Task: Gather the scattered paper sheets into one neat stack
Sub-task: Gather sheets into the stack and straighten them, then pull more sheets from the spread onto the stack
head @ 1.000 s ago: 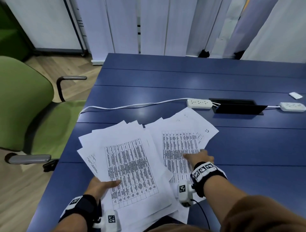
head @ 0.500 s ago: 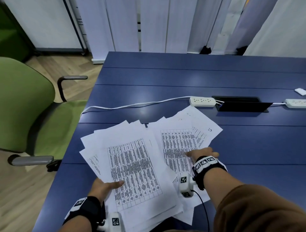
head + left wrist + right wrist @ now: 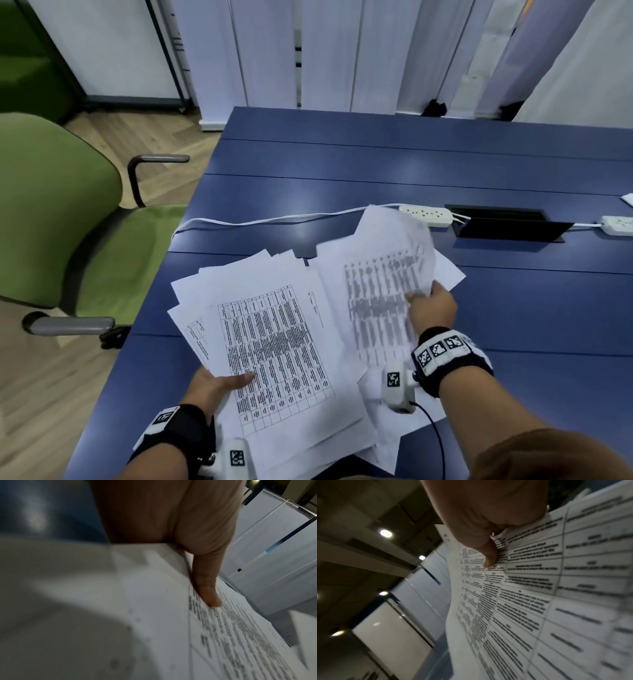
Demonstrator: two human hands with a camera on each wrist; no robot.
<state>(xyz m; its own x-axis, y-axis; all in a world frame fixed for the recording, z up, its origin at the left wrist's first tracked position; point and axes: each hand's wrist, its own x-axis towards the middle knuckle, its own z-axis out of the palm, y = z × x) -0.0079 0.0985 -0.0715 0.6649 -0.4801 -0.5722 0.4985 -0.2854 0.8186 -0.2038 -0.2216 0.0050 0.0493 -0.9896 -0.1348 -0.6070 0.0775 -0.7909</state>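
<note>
Two grips: left hand [image 3: 219,385] pinches paper pile [image 3: 277,342] | right hand [image 3: 432,310] pinches lifted sheet [image 3: 387,274] | power strip [image 3: 426,215] behind

Paper sheets [image 3: 274,342] on table [image 3: 376,164], before power strip [image 3: 424,215].

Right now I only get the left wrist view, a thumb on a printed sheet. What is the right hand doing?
Observer: The right hand pinches a printed sheet, raised and curling off the right side of the papers.
Operator: Anything beyond the papers?
Observer: A white power strip, just behind that sheet.
Operator: Is my pile squared?
Observer: No, the left pile is fanned, corners sticking out past the left hand.
</note>
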